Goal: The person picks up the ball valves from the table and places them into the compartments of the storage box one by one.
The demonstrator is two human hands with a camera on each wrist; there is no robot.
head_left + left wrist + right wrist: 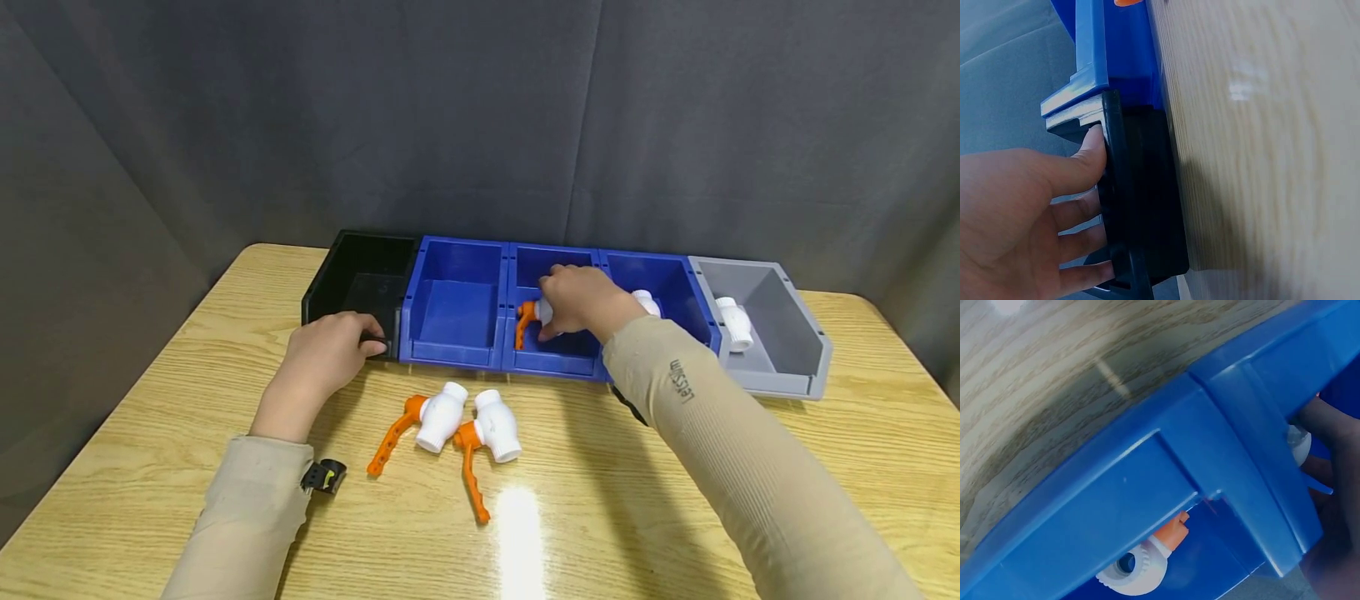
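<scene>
My left hand [326, 354] grips the front lip of the black bin [371, 292], thumb by its corner in the left wrist view. My right hand [585, 300] reaches down into the middle blue bin [551, 360] and holds a white ball valve with an orange handle [525, 321]. The fingers hide much of that valve's white body [1299, 444]. Two similar ball valves lie on the table in front of the bins, the left one [442, 417] close beside the right one [495, 425], both handles pointing toward me.
In the blue bin right of the middle sits another ball valve [1141, 569], partly behind my right arm in the head view. One more white valve [735, 323] lies in the grey bin [798, 333] at the row's right end. A dark curtain [480, 117] hangs behind.
</scene>
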